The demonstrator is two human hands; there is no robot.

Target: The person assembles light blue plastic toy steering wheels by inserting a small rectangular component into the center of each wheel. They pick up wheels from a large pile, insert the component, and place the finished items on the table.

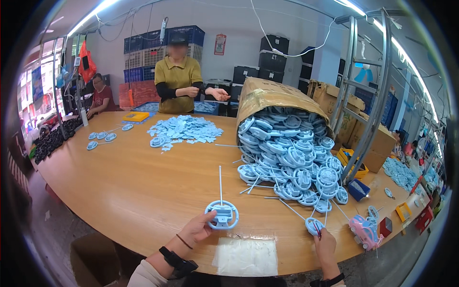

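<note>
My left hand (198, 229) grips a light blue toy steering wheel (223, 219) by its left side, thumb on the hub. Its long thin rod points away from me, toward the far side of the table. On the right, my right hand (325, 243) has its fingers closed on the near edge of another blue steering wheel (311, 224). Something thin and dark reddish shows at those fingertips; I cannot make out what it is. Beyond that hand, a heap of the same wheels (296, 158) with rods spills from a tipped cardboard box (282, 93).
A white sheet (246, 257) lies taped at the near table edge. Flat blue pieces (186, 128) are piled farther back, before a standing person (178, 76). A pink toy car (364, 232), a blue bin (358, 189) and a metal frame (373, 105) stand right.
</note>
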